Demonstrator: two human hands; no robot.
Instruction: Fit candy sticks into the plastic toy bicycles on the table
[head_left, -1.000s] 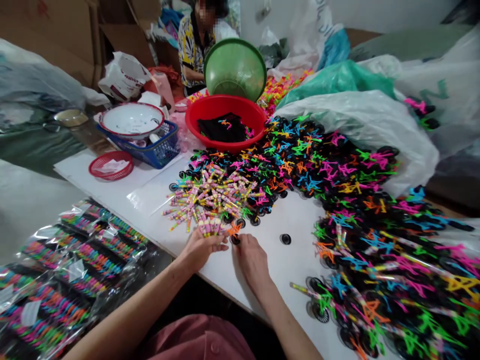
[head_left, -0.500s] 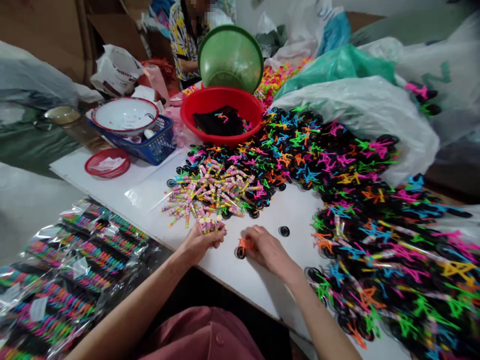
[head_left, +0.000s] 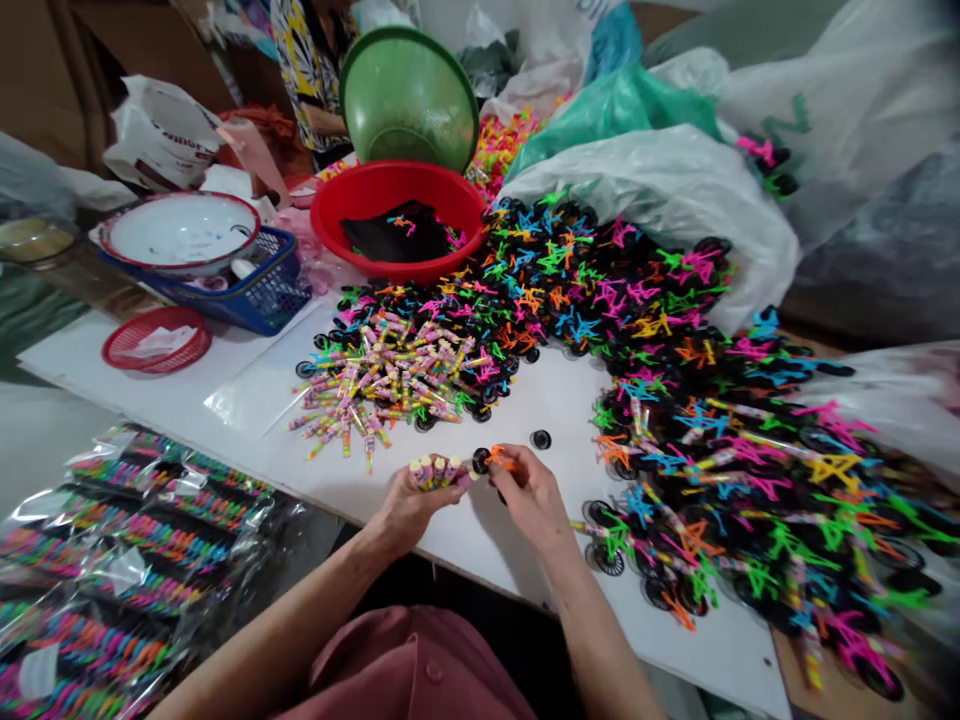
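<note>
My left hand [head_left: 415,507] is closed around several small candy tubes [head_left: 435,472] with pale yellow caps and pink wrappers. Pinched in my right hand [head_left: 527,490] is an orange toy bicycle [head_left: 498,459] with black wheels, held just beside the ends of the tubes; whether they touch is hard to tell. A heap of similar candy tubes [head_left: 390,375] lies on the white table beyond my left hand. To the right spreads a big pile of toy bicycles [head_left: 705,480] in pink, green, blue and orange, some with tubes among them. One loose black wheel [head_left: 541,439] lies beyond my right hand.
At the back stand a red basin [head_left: 397,262] and a tilted green basin [head_left: 409,100], with a person in a patterned shirt behind. A blue basket [head_left: 262,295] carries an enamel bowl [head_left: 180,232]. A red basket [head_left: 157,340] sits nearby. Packed clear bags [head_left: 112,560] lie lower left.
My right hand has lifted the orange toy bicycle off the tabletop and brought it close to the tubes in my left hand. The camera view has shifted to the right.
</note>
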